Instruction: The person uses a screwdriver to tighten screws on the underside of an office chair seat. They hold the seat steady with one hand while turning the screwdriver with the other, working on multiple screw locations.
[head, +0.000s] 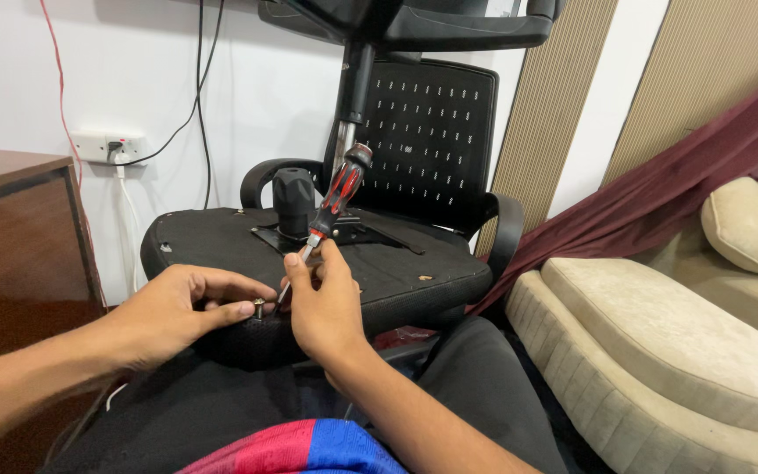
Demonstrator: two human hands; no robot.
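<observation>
Below the right grip: the bolt (259, 307) is standing upright on the near edge of the upturned chair seat (414, 263), just down and left of the fingers.
Right hand (326, 307): its grip is pinching the screwdriver (331, 206) low on the shaft.
Screwdriver axis: it is slanting from the red-and-black handle, up and right of the grip, down-left toward the bolt.
Left hand (173, 312): its fingertips are pressing together around the bolt, steadying it.
Nearer hand: the left is touching the bolt; the right is sitting just beside it.
</observation>
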